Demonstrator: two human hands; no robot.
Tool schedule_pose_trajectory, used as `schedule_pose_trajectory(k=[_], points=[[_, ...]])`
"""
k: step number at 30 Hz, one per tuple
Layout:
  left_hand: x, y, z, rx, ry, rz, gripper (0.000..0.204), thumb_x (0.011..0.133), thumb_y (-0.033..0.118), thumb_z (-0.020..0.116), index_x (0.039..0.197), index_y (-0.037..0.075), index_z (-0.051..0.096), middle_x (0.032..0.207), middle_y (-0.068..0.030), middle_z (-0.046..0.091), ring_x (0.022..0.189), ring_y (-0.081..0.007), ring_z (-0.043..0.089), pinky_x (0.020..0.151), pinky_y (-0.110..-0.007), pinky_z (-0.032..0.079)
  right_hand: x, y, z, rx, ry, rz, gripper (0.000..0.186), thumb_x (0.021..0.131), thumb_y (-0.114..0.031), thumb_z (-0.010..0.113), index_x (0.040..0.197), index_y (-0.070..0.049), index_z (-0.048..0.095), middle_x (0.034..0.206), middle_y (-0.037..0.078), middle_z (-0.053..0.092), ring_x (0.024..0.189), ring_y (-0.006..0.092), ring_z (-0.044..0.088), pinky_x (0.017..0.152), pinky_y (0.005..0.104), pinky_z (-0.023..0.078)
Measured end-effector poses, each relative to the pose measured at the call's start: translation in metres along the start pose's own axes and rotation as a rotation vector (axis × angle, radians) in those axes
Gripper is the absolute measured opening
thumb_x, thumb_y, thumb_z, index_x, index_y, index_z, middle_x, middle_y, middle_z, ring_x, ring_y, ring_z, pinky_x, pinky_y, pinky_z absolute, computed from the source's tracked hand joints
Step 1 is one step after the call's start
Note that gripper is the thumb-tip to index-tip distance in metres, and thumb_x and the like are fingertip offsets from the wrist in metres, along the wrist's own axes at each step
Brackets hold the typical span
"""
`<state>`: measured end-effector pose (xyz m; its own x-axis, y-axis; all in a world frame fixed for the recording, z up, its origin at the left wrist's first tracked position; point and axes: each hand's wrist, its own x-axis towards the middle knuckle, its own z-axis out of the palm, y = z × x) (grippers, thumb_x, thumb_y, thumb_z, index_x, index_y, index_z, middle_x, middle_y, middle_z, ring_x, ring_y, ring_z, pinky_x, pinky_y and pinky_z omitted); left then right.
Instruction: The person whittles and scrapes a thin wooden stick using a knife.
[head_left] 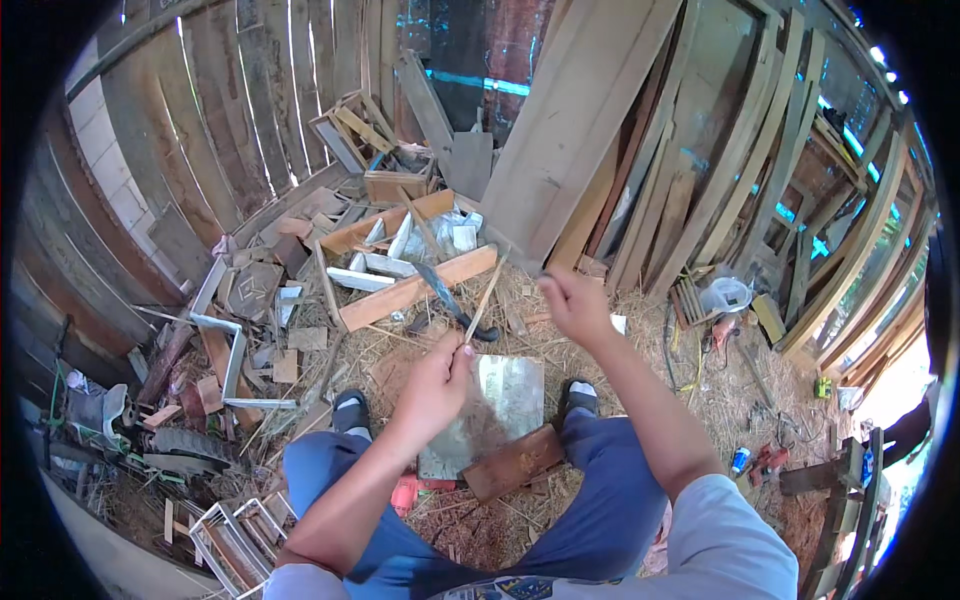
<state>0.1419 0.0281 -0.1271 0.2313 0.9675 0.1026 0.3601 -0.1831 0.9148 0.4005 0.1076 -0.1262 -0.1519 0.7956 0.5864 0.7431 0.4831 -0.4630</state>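
Brown, rough rectangular wooden block (pixel 515 463) nearest, against worn grey flat board (pixel 512 388). Left hand (pixel 436 385): fingers pinching thin, straight, pale wooden stick (pixel 484 298), held upward beyond board. Right hand (pixel 578 308): fingers curled, grip contents unclear. Beyond: black hook-handled tool (pixel 486 332), orange-brown plank (pixel 420 288), leaning weathered grey boards (pixel 575 110).

Weathered plank wall (pixel 213 95), straw-strewn floor (pixel 640 375) (bright daylight (pixel 884 350) far right).
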Motion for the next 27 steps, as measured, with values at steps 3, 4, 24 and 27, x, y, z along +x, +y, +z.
schedule_pose_trajectory(k=[3, 4, 24, 27], points=[[0.003, -0.010, -0.001, -0.045, 0.008, -0.009, 0.015, 0.106, 0.012, 0.051, 0.102, 0.000, 0.059, 0.078, -0.0084, 0.061, 0.072, -0.0126, 0.058, 0.068, -0.031, 0.048, -0.003, -0.032, 0.008, -0.030, -0.192, -0.114, 0.032, 0.099, -0.035, 0.061, 0.084, -0.008, 0.058, 0.069, 0.015, 0.062, 0.062, 0.0383, 0.064, 0.055, 0.0480, 0.049], [0.004, -0.007, -0.001, -0.058, 0.022, 0.007, 0.016, 0.106, 0.013, 0.051, 0.101, 0.000, 0.059, 0.078, -0.0097, 0.062, 0.071, -0.0142, 0.059, 0.067, -0.032, 0.048, -0.003, -0.033, 0.011, -0.028, -0.193, -0.113, 0.032, 0.099, -0.035, 0.061, 0.084, -0.008, 0.058, 0.069, 0.015, 0.062, 0.062, 0.0383, 0.064, 0.055, 0.0480, 0.049], [-0.010, 0.017, -0.005, 0.136, 0.151, 0.258, 0.019, 0.104, 0.017, 0.052, 0.097, 0.002, 0.060, 0.067, -0.0243, 0.061, 0.063, -0.0443, 0.064, 0.056, -0.051, 0.046, 0.018, 0.053, -0.011, -0.109, 0.142, 0.244, 0.032, 0.104, -0.038, 0.057, 0.100, -0.007, 0.064, 0.071, 0.020, 0.063, 0.068, 0.0415, 0.066, 0.060, 0.0496, 0.050], [0.000, 0.001, -0.008, 0.126, 0.115, 0.110, 0.022, 0.105, 0.019, 0.051, 0.096, 0.002, 0.061, 0.069, -0.0239, 0.061, 0.065, -0.0430, 0.065, 0.059, -0.050, 0.047, -0.003, 0.004, 0.005, -0.035, 0.027, 0.201, 0.029, 0.103, -0.037, 0.057, 0.100, -0.009, 0.065, 0.069, 0.018, 0.063, 0.066, 0.0411, 0.066, 0.058, 0.0494, 0.050]])
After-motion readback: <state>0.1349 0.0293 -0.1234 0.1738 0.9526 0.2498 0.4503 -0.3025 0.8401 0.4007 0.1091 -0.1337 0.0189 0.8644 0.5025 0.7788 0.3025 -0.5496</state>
